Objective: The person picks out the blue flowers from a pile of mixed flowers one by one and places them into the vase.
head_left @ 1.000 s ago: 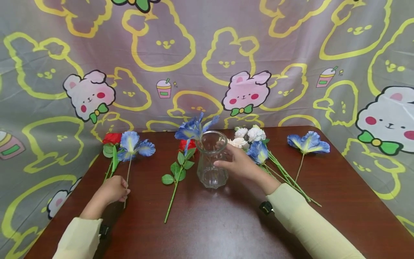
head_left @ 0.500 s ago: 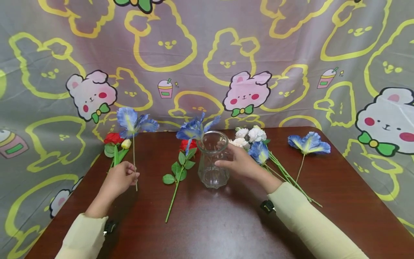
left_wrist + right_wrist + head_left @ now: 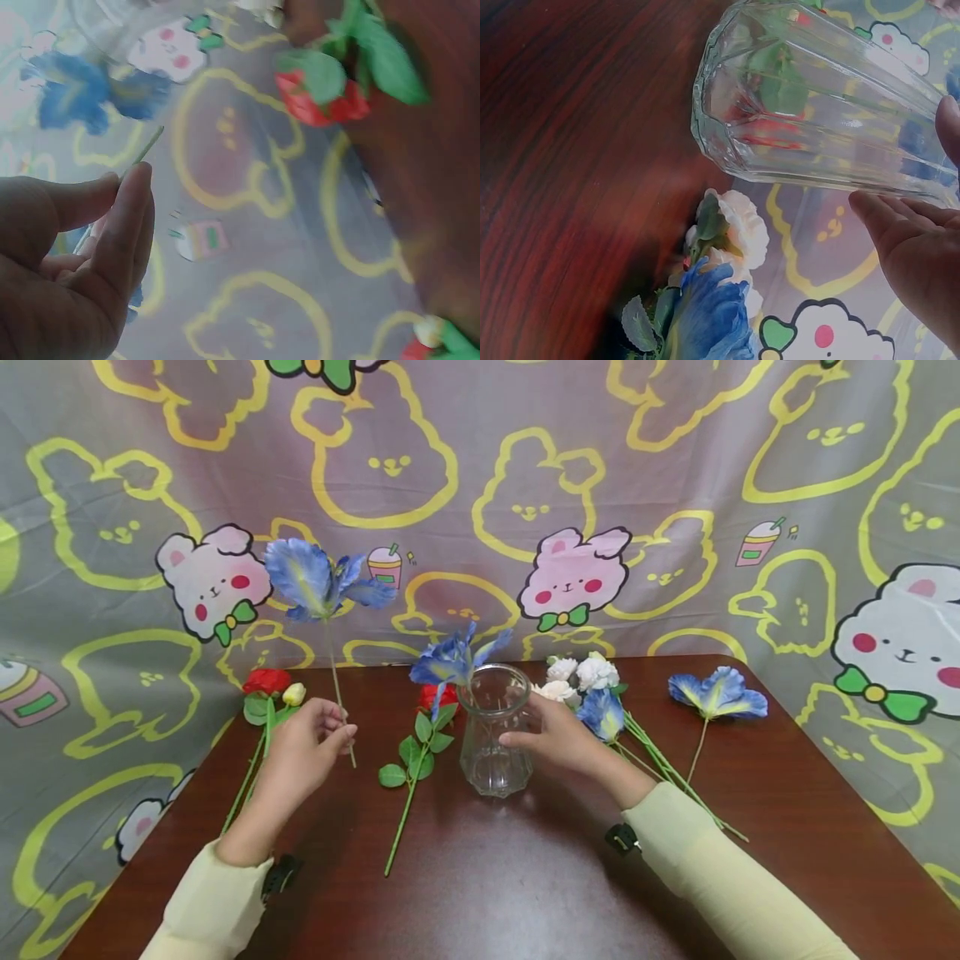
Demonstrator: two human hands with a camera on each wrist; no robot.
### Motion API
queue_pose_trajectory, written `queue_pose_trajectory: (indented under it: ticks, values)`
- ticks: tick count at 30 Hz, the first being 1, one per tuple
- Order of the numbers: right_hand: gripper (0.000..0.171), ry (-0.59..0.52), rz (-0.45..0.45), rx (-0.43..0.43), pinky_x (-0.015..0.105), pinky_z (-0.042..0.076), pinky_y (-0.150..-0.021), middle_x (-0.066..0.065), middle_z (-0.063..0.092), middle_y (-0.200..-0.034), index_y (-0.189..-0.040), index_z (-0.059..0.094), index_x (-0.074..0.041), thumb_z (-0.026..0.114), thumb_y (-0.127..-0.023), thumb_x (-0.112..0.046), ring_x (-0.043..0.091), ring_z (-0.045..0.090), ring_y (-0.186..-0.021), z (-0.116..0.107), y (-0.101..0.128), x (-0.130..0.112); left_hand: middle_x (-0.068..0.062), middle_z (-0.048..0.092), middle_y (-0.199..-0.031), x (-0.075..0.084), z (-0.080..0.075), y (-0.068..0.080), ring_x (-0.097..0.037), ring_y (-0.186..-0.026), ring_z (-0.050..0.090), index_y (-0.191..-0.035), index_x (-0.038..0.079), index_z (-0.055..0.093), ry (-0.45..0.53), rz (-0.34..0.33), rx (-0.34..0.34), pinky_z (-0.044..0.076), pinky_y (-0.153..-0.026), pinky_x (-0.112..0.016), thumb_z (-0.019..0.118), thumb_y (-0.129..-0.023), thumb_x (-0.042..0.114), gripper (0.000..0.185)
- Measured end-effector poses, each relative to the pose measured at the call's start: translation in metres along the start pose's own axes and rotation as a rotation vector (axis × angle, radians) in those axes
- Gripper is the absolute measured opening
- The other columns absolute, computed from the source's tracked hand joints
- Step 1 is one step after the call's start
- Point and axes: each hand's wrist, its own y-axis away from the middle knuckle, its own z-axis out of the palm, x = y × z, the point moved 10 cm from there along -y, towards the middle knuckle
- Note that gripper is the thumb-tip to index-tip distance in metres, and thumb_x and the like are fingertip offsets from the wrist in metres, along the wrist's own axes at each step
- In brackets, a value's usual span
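Tabletop (image 3: 525,877): dark wood; loose flowers lie along its far side.
Glass vase (image 3: 492,731): upright at centre, one blue bloom beside its rim.
Right hand (image 3: 558,739): my grip wraps the vase's side, forearm low.
Left hand (image 3: 300,756): raised, grip pinching the stem.
Blue flower (image 3: 322,581): held upright, left of vase.

Bare table (image 3: 495,877) in front; flowers (image 3: 592,693) crowd behind.
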Motion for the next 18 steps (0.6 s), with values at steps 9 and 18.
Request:
queue_pose_trajectory:
  ticks: [9,18]
  values:
    - [0.069,0.02,0.022,0.008,0.042,0.043,-0.101,0.013,0.053,-0.137,-0.145,0.041,-0.005,0.076,-0.085,-0.011,0.028,0.052,-0.125,-0.009,0.0,-0.002,-0.01,0.066,-0.081,0.06,0.011,-0.004,-0.021,-0.067,0.067,-0.096,-0.002,0.058,0.104,0.127,0.003,0.056,-0.061,-0.027,0.069,-0.088,-0.001,0.014]
    - [0.071,0.152,0.031,0.155,0.04,0.041,-0.103,0.019,0.05,-0.14,-0.142,0.041,0.004,0.077,-0.086,-0.02,0.031,0.047,-0.129,-0.041,0.003,-0.024,-0.005,0.063,-0.078,0.102,0.029,-0.001,-0.013,-0.064,0.061,-0.093,0.002,0.059,0.13,0.256,-0.026,0.052,-0.06,-0.029,0.075,-0.084,0.001,0.019]
